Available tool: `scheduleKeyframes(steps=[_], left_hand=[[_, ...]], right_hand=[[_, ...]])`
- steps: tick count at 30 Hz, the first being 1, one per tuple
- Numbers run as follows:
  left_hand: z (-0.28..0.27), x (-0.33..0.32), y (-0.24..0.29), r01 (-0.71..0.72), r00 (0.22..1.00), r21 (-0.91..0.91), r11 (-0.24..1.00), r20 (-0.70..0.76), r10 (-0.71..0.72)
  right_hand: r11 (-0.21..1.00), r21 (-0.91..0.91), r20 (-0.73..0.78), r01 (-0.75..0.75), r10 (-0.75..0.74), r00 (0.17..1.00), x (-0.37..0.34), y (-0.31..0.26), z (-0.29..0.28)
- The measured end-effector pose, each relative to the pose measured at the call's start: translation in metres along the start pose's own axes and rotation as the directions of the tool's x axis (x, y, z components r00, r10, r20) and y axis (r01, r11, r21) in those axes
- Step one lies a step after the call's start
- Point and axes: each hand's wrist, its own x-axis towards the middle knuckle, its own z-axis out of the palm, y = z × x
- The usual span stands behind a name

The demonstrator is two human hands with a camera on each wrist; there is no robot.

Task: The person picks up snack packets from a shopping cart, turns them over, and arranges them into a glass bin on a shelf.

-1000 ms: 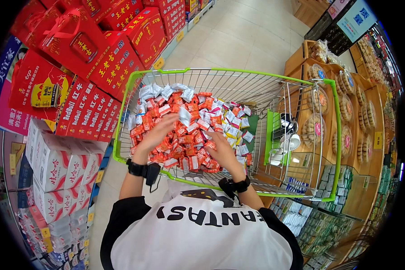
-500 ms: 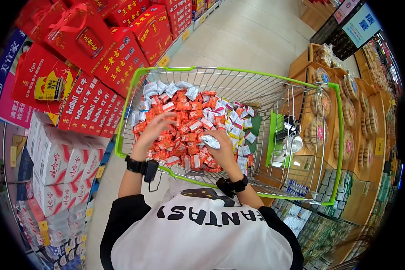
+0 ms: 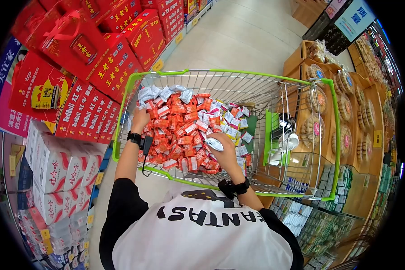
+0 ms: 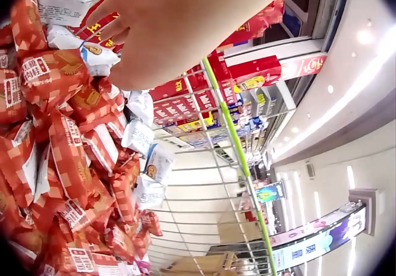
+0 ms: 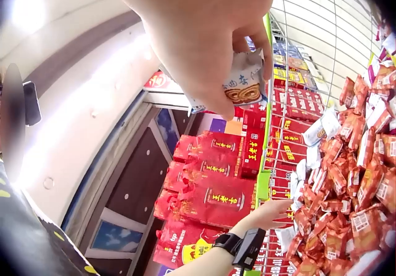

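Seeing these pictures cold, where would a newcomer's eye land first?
Probably on the heap of small orange-red plastic packets in the green-rimmed wire cart, left of centre in the head view. Next, the stacked red cardboard cartons at that view's upper left. Then the right hand, holding a white plastic packet over the heap.

From the head, I'm looking down over the cart (image 3: 272, 130). Both wrist views are sharing the packets (image 4: 69, 155), closer.
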Motion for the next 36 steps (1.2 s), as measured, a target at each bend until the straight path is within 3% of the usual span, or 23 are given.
scheduleKeyframes(steps=[2,5,11,14,16,17,18,20,21,24,27,30,32,34,36], left_hand=[[0.004,0.002,0.003,0.134,0.986,0.038,0.990,0.098,-0.137],[0.024,0.009,-0.009,0.132,0.989,0.081,0.988,0.052,-0.137],[0.013,0.003,0.008,0.226,0.967,0.038,0.973,0.110,-0.229],[0.017,0.008,-0.001,0.218,0.972,-0.027,0.976,0.092,-0.215],[0.020,0.010,-0.008,0.192,0.979,-0.035,0.981,0.074,-0.189],[0.022,0.010,-0.010,0.166,0.985,-0.043,0.985,0.054,-0.164],[0.020,0.008,-0.009,0.164,0.985,-0.041,0.986,0.055,-0.161],[0.017,0.004,-0.006,0.100,0.994,-0.117,0.988,-0.036,-0.105],[0.018,0.004,-0.008,0.096,0.994,-0.115,0.989,-0.035,-0.101],[0.025,0.007,-0.018,0.040,0.999,-0.076,0.996,-0.018,-0.042],[0.026,0.012,-0.022,0.093,0.995,0.015,0.996,0.038,-0.093],[0.027,0.011,-0.021,0.108,0.991,-0.078,0.991,0.084,-0.101],[0.029,0.011,-0.022,0.033,0.999,-0.161,0.986,-0.031,-0.039],[0.032,0.015,-0.025,0.020,1.000,-0.130,0.991,-0.005,-0.020],[0.037,0.017,-0.025,0.092,0.996,-0.056,0.994,0.022,-0.091]], right_hand=[[1.000,-0.005,-0.009,-0.006,0.006,1.000,-0.002,0.002,-0.001],[1.000,-0.010,-0.025,-0.009,0.008,1.000,-0.003,0.004,-0.002],[0.999,-0.027,-0.015,-0.024,0.023,1.000,-0.007,0.004,-0.003],[0.999,-0.023,-0.007,-0.043,0.043,0.999,-0.010,0.003,-0.003],[0.963,0.180,0.002,-0.201,0.204,0.979,-0.011,0.006,-0.001],[0.871,0.366,0.075,-0.329,0.324,0.943,-0.014,0.009,0.001],[0.870,0.368,0.073,-0.329,0.326,0.943,-0.015,0.010,0.000],[0.712,0.505,0.218,-0.487,0.441,0.871,-0.015,0.012,-0.004],[0.700,0.498,0.231,-0.512,0.462,0.856,-0.013,0.005,-0.008],[0.652,0.518,0.279,-0.553,0.482,0.830,-0.015,-0.002,-0.014],[0.667,0.503,0.247,-0.550,0.499,0.831,-0.019,-0.005,-0.019],[0.692,0.515,0.184,-0.506,0.487,0.854,-0.030,0.001,-0.021],[0.695,0.505,0.179,-0.512,0.496,0.849,-0.039,0.006,-0.025],[0.612,0.551,0.196,-0.567,0.565,0.801,-0.044,0.003,-0.032],[0.591,0.569,0.210,-0.572,0.569,0.795,-0.048,-0.002,-0.041]])
